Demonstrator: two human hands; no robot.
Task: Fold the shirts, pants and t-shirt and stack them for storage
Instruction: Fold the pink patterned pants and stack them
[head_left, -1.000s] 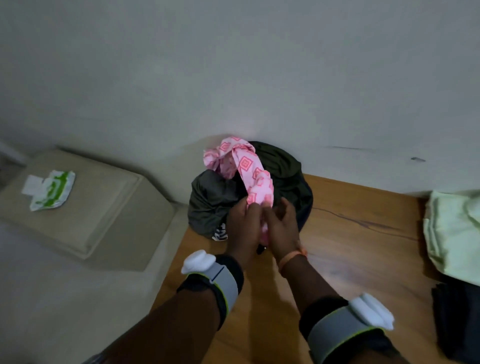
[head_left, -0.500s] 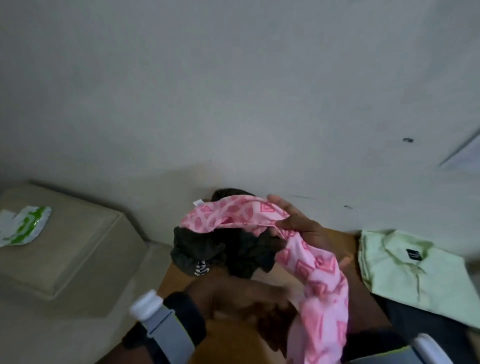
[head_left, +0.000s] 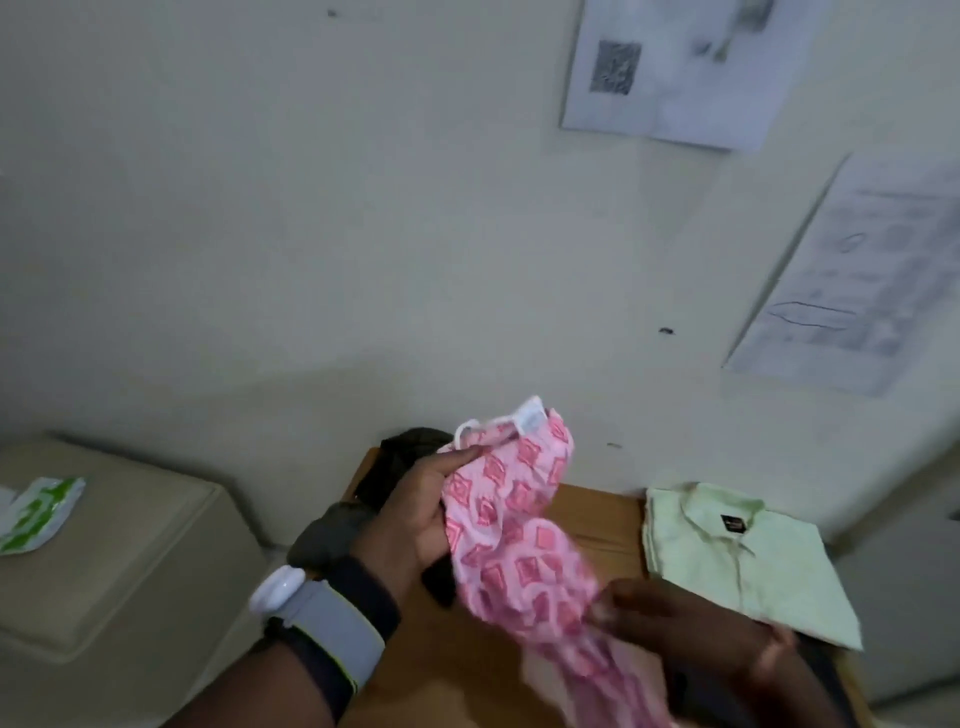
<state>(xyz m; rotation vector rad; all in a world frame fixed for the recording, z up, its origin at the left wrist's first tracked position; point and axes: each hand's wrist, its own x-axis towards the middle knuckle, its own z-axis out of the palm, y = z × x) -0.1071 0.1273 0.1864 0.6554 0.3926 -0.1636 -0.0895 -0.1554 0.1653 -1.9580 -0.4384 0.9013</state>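
A pink garment with a red diamond print (head_left: 519, 525) hangs in the air above the wooden table (head_left: 597, 514). My left hand (head_left: 415, 514) grips its upper end near a white label. My right hand (head_left: 670, 618) pinches the cloth lower down, and the rest trails toward the bottom edge. A folded light green shirt (head_left: 737, 556) lies flat on the table at the right. Dark clothes (head_left: 400, 462) sit heaped at the table's far left corner, mostly hidden behind my left hand.
A beige box-shaped block (head_left: 119, 561) stands left of the table with a green and white packet (head_left: 36, 514) on top. The wall behind carries two paper sheets (head_left: 685, 67). A dark garment lies under the green shirt's near edge.
The pink garment has been lifted off the dark heap and drawn out between my hands. My left hand now holds its top and the right has dropped lower. The view tilted up and right.
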